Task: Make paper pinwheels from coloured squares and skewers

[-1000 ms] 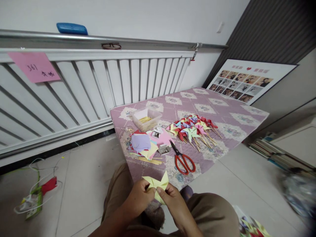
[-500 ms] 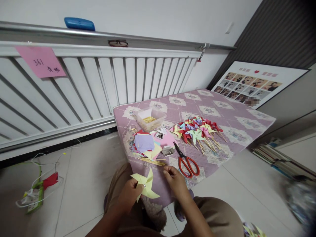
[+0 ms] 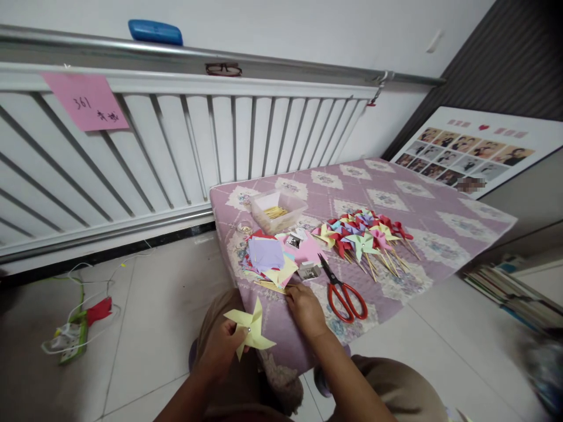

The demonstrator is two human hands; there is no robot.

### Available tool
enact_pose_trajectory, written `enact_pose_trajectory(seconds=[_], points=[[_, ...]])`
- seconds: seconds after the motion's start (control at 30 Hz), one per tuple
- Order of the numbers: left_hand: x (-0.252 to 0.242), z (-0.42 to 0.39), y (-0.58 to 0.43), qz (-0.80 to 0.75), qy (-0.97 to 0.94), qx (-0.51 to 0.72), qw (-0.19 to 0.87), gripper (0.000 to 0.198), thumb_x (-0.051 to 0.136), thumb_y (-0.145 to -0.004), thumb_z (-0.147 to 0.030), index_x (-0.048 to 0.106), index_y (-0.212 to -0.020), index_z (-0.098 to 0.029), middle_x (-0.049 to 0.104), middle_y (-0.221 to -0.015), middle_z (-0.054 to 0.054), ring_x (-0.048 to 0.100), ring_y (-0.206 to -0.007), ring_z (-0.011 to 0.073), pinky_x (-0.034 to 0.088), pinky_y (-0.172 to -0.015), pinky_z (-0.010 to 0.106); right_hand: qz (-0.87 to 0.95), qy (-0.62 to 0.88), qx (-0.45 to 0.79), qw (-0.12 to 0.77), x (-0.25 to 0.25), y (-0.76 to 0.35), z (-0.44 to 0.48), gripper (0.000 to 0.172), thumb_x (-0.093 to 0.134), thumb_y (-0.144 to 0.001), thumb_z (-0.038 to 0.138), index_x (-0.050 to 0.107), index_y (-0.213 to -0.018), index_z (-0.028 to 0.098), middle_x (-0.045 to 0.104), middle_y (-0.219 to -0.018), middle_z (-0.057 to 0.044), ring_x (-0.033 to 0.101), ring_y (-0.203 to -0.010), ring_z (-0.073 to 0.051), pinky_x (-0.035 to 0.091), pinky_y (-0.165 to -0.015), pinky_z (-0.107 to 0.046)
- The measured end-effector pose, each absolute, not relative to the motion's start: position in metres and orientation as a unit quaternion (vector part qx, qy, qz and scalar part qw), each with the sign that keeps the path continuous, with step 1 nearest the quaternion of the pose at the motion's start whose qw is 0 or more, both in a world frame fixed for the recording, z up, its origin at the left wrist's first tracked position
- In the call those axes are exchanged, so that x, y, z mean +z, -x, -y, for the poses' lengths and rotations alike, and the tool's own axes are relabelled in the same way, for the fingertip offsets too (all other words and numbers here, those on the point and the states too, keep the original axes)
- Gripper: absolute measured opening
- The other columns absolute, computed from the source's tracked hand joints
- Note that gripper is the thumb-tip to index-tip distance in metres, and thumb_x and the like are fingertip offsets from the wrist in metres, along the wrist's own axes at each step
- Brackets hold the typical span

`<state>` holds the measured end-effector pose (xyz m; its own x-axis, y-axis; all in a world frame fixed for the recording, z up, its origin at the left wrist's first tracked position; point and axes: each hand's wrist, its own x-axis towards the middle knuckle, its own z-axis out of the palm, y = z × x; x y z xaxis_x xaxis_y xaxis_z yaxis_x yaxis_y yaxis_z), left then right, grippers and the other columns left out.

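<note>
My left hand (image 3: 224, 346) is closed on a pale yellow paper pinwheel (image 3: 257, 329) with a small shiny pin at its centre, held over the table's near corner. At the ends of a few thin wooden sticks (image 3: 269, 285), my right hand (image 3: 307, 309) has its fingers closed in a pinch; the fingertips are partly hidden. Just beyond lies a stack of coloured paper squares (image 3: 266, 254). Small open boxes of pins (image 3: 309, 271) sit beside the stack. Red-handled scissors (image 3: 342, 293) rest to the right of my right hand.
A clear plastic box (image 3: 278, 212) of sticks stands behind the paper. Finished pinwheels on sticks (image 3: 363, 240) lie in a pile on the flowered tablecloth (image 3: 440, 258). A white radiator (image 3: 246, 140) runs along the wall. On the floor at left is a power strip (image 3: 74, 343) with cords.
My right hand has moved slightly forward and left onto the stick ends. My left hand has shifted a little left with the pinwheel. The view has turned slightly left.
</note>
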<state>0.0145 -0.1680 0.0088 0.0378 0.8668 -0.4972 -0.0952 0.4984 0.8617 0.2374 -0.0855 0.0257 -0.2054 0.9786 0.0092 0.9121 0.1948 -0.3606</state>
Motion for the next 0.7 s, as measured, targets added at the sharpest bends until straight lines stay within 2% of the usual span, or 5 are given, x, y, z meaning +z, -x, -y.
enact_pose_trajectory(seconds=[0.4, 0.7], points=[[0.021, 0.171, -0.013, -0.566, -0.325, 0.38, 0.655, 0.017, 0.066, -0.068, -0.032, 0.063, -0.069, -0.015, 0.06, -0.054, 0.001, 0.049, -0.048, 0.0126, 0.034, -0.05, 0.025, 0.761, 0.636, 0.131, -0.014, 0.043, -0.23, 0.072, 0.015, 0.056, -0.083, 0.016, 0.07, -0.089, 0.017, 0.069, -0.098, -0.013, 0.062, -0.093, -0.025, 0.042, -0.074, -0.03], [0.023, 0.178, -0.007, -0.551, -0.351, 0.397, 0.645, 0.023, 0.061, -0.071, -0.035, 0.057, -0.059, -0.016, 0.056, -0.048, -0.002, 0.045, -0.048, 0.0111, 0.033, -0.052, 0.024, 0.774, 0.621, 0.123, -0.017, 0.045, -0.228, 0.074, 0.019, 0.054, -0.086, 0.014, 0.07, -0.093, 0.015, 0.067, -0.102, -0.017, 0.061, -0.098, -0.028, 0.043, -0.076, -0.032]])
